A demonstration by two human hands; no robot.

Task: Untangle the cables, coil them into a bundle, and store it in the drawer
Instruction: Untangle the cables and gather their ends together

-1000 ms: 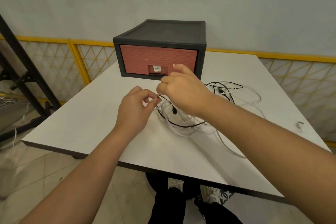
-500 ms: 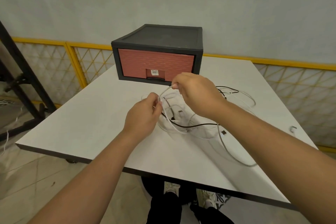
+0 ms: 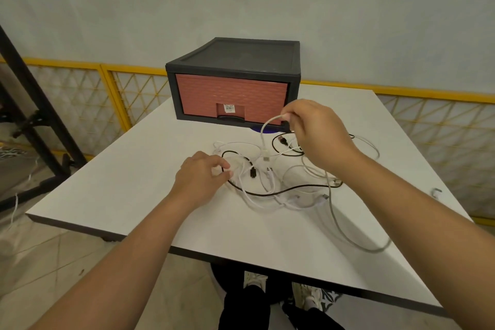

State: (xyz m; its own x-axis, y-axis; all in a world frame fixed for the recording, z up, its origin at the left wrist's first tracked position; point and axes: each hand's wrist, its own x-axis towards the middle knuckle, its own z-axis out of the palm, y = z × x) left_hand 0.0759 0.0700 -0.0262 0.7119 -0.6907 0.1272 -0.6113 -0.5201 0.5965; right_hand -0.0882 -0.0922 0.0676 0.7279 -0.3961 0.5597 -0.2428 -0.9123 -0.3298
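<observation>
White cable (image 3: pixel 263 136) aloft in right hand (image 3: pixel 317 130)

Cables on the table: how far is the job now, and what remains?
Nothing looks finished: the tangle of black and white cables lies loose on the table. In hand: the right hand pinches one white cable and lifts it, while the left hand pinches the tangle. Left: separate the rest, coil a bundle, open the shut drawer, store it.
</observation>
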